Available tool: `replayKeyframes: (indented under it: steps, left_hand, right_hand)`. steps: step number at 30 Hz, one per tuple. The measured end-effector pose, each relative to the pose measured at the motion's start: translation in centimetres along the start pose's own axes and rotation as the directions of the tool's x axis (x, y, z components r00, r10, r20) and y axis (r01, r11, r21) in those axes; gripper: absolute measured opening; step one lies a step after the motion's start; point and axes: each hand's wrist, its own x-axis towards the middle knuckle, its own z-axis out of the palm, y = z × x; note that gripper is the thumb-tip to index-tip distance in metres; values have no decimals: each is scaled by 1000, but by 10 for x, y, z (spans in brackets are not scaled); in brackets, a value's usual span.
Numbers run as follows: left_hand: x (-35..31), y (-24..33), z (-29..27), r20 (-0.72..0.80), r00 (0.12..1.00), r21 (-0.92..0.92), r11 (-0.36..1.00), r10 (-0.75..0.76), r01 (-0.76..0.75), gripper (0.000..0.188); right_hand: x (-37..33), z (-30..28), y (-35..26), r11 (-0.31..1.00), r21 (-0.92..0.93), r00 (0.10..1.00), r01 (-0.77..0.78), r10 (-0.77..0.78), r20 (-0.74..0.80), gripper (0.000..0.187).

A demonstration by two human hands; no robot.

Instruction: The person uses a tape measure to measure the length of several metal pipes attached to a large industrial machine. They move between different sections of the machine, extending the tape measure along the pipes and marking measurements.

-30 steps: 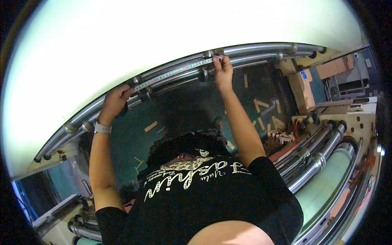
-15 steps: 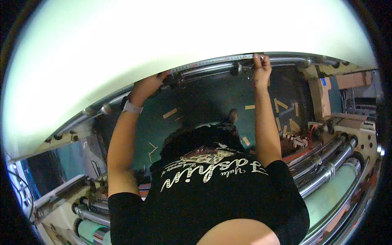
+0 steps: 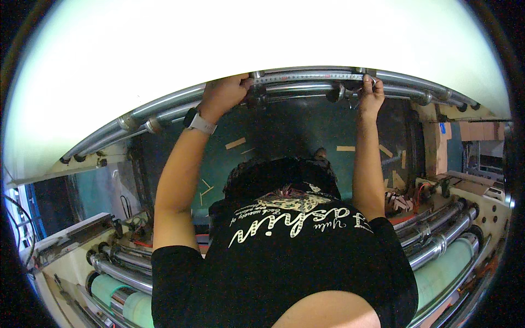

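Note:
A pale, narrow measuring tape with dark and red marks stretches between my hands, along the metal rollers at the far side. My right hand is closed on the tape's right end, thumb and fingers pinched together. At the left end my left hand is closed too, its fingertips pressed on the tape near a roller collar. Part of that hand's fingers is hidden under the edge of the large bright white sheet. A watch with a light strap is on my left wrist.
Shiny rollers with collars run across in front of me. Strips of cardboard lie scattered on the green floor. Behind me, more rollers and a greenish drum sit between machine side frames. Cardboard boxes stand at the right.
Both hands have shifted to the right along the rollers with the tape. More of the rollers and of my left hand shows below the white sheet's edge.

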Motion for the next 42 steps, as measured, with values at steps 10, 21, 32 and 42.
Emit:
replayKeyframes:
  steps: [10, 21, 32, 42]
  left_hand:
    - [0, 6, -2, 110, 989, 36, 995, -100, 96, 21]
    - [-2, 6, 2, 60, 993, 53, 993, -106, 103, 27]
    - [-5, 6, 1, 93, 991, 118, 990, -95, 83, 35]
    - [-3, -4, 5, 111, 988, 121, 989, -104, 90, 37]
  right_hand:
    - [-4, 4, -14, 1000, 11, 1000, -10, 10, 20, 12]
    - [-1, -12, -11, 990, -24, 986, -140, 142, 90, 19]
    - [-27, -15, -13, 717, 144, 731, -682, 672, 119, 36]
    - [-30, -14, -1, 680, 259, 727, -686, 656, 204, 31]
